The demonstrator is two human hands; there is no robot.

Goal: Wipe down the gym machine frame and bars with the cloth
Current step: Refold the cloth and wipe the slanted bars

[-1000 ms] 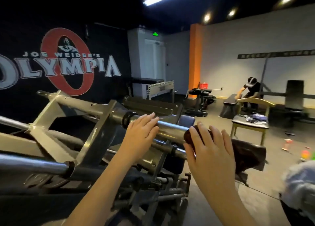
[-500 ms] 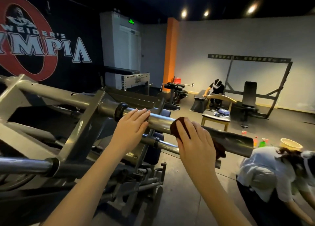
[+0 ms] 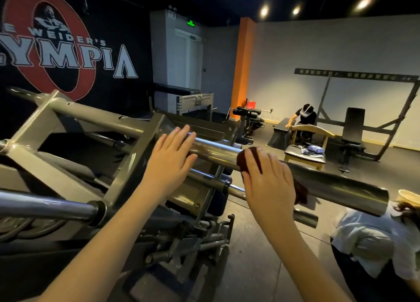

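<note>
Head view: both forearms reach forward; the left hand (image 3: pixel 169 159) lies flat, fingers straight, on the chrome bar (image 3: pixel 216 150) of the grey machine frame (image 3: pixel 68 117), holding nothing; the right hand (image 3: pixel 269 183), fingers extended, presses the dark red cloth (image 3: pixel 243 159) onto the same bar, nearer its free end; two hands, one cloth; two others: a far person (image 3: pixel 304 117) at a bench, a near person (image 3: pixel 368 240) bent over.

Bare forearms, bare left hand (image 3: pixel 169 163) and right hand (image 3: pixel 268 185).
</note>
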